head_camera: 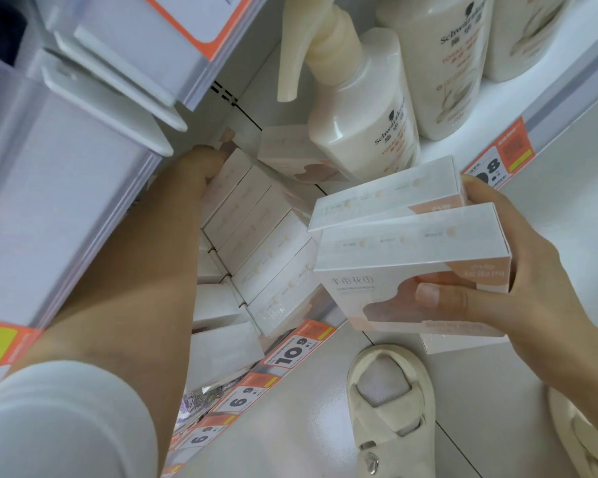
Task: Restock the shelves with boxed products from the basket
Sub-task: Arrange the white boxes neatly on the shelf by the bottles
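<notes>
Shelf point(439, 151): white, with orange price tags point(299, 346) along its front edge.
On it, left: a row of white boxes point(256, 236) packed side by side.
On it, right: cream pump bottles point(363, 112) standing upright.
Floor point(308, 426): pale.

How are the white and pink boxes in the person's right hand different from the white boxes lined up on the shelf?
The two white and pink cardboard boxes are gripped in the right hand, stacked one on the other in front of the shelf; the row of white cardboard boxes stands packed side by side on it. The held boxes show a pink printed face; the row shows mostly narrow white sides. The left hand touches the row's far end. Both look like the same product.
</notes>
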`<move>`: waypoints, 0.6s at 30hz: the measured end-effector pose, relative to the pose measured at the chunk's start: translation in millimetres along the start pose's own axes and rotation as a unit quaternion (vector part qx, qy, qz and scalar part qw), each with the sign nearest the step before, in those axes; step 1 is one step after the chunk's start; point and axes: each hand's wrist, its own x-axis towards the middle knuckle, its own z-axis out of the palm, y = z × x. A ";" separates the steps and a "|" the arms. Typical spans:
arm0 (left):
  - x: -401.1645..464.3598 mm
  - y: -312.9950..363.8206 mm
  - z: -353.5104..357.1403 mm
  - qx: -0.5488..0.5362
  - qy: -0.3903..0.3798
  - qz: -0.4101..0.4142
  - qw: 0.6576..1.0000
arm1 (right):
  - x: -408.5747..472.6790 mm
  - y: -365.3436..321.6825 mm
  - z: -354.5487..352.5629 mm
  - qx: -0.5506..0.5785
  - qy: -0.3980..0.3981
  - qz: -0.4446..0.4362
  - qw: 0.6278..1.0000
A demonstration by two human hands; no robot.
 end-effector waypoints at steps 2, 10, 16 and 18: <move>6.4 -3.4 -0.7 0.003 0.017 -0.005 1.000 | 0.4 -0.1 0.3 -0.004 -0.002 0.001 1.000; -38.7 13.5 5.2 -0.078 0.135 0.048 0.987 | 2.9 0.3 1.5 0.000 0.007 0.012 1.000; -78.5 32.0 18.3 -0.140 0.166 0.067 0.974 | 1.9 -2.0 1.9 -0.011 0.005 0.011 1.000; -82.3 36.5 24.7 -0.109 0.169 0.066 0.977 | 1.3 -2.5 1.7 -0.011 0.001 0.013 1.000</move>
